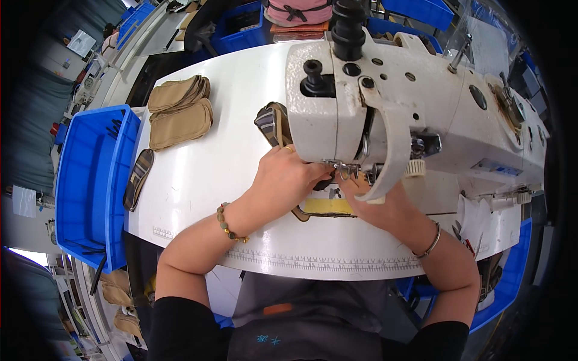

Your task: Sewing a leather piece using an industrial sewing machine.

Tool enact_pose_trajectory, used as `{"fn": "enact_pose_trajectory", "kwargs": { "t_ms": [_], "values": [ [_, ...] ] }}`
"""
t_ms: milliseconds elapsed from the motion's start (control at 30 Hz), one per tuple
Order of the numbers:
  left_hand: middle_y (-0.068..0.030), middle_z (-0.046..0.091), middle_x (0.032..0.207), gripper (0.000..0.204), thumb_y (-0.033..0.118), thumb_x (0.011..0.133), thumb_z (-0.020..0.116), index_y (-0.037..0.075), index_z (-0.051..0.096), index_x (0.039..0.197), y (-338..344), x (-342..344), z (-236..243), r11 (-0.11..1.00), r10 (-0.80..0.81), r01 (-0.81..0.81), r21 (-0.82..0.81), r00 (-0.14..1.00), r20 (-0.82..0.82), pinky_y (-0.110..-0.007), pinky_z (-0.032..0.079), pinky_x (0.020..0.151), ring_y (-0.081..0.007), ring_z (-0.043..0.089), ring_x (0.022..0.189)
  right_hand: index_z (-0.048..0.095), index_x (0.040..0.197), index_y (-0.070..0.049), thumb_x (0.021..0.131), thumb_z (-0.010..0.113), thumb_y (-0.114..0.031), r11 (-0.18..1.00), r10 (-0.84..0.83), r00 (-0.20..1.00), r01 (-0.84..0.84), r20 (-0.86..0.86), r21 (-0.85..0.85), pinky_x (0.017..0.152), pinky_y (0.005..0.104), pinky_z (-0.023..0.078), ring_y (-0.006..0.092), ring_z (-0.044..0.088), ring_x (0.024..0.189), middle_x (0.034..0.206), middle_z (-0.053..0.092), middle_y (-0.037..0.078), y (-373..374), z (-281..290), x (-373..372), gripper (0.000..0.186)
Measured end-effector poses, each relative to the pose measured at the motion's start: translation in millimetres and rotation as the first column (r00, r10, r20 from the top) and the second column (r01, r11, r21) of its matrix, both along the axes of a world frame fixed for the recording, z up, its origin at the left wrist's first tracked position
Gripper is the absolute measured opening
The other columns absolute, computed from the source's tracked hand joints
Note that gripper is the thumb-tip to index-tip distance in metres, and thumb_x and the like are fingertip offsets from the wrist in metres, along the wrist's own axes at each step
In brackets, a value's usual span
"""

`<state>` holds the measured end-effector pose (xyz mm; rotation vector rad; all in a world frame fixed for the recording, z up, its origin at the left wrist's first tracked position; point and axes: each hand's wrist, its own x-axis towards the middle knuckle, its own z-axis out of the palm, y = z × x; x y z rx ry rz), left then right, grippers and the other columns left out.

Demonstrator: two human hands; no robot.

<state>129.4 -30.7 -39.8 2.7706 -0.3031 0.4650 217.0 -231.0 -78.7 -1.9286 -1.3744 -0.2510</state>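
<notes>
A white sewing machine [415, 102] fills the upper right of the head view. Under its needle lies a tan fabric piece [325, 207] with a dark edge. My left hand [286, 174] presses on this piece just left of the presser foot [343, 171], fingers bent over the fabric. My right hand [379, 204] rests on the piece from the right, partly hidden under the machine's white guard. A striped dark and tan piece [271, 123] sticks up behind my left hand.
A stack of tan fabric pieces [179, 111] lies at the table's far left. A dark striped piece [138, 177] hangs over the left edge, next to a blue bin [90, 186]. The white table [198, 180] has a ruler printed along its near edge. More blue bins stand behind.
</notes>
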Motion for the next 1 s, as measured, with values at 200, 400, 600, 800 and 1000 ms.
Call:
{"fn": "enact_pose_trajectory", "kwargs": {
  "t_ms": [200,400,600,800,1000],
  "values": [
    [-0.0036,0.069,0.08,0.014,0.024,0.078,0.079,0.015,0.08,0.088,1.4,0.6,-2.8,1.0,-0.019,0.019,0.005,0.992,0.127,-0.036,0.053,0.064,-0.0238,0.068,0.074,0.07,0.078,-0.009,0.085,0.069,-0.015,1.0,-0.005,0.999,0.004,-0.034,-0.03,0.052,0.04,0.051,0.0292,0.063,0.055,0.061,0.062,0.009,-1.8,-2.3,0.2,0.01],
    [-0.0039,0.069,0.079,0.014,0.024,0.077,0.08,0.014,0.079,0.088,0.0,-1.3,0.9,0.999,0.0,-0.003,0.042,0.997,0.075,-0.036,0.054,0.063,-0.0244,0.068,0.074,0.069,0.073,-0.006,0.083,0.072,-0.017,0.998,-0.062,0.991,0.062,-0.121,-0.001,0.053,0.0429,0.05,0.0336,0.062,0.056,0.061,0.063,0.012,-1.5,-7.4,-1.7,0.016],
    [-0.0049,0.069,0.084,0.017,0.02,0.079,0.079,0.011,0.075,0.093,0.5,-6.7,7.5,0.997,0.042,-0.039,0.062,0.998,-0.039,-0.038,0.055,0.064,-0.0263,0.069,0.079,0.068,0.108,-0.002,0.091,0.07,-0.009,0.973,-0.121,0.938,0.047,-0.324,-0.226,0.073,0.0341,0.055,0.0213,0.071,0.084,0.094,0.073,0.011,-3.7,-1.8,-2.0,0.019],
    [-0.005,0.069,0.089,0.041,0.014,0.075,0.076,0.013,0.071,0.116,13.4,-16.4,24.4,0.984,-0.106,0.133,0.121,0.972,-0.21,-0.037,0.057,0.066,-0.0289,0.068,0.087,0.067,0.064,-0.007,0.075,0.075,-0.022,0.998,-0.042,0.991,0.036,-0.127,-0.055,0.053,0.0419,0.049,0.0304,0.06,0.053,0.057,0.059,0.009,-6.4,-3.2,-1.1,0.02],
    [-0.007,0.071,0.093,0.041,0.012,0.068,0.073,0.013,0.075,0.109,17.7,-7.1,13.3,0.977,-0.094,0.129,0.173,0.976,-0.194,-0.037,0.057,0.064,-0.0291,0.068,0.088,0.064,0.058,-0.009,0.07,0.076,-0.021,0.999,-0.032,0.999,0.032,0.027,0.009,0.052,0.0412,0.049,0.0302,0.059,0.051,0.057,0.059,0.009,-10.2,-15.2,5.4,0.021]
  ]
}}
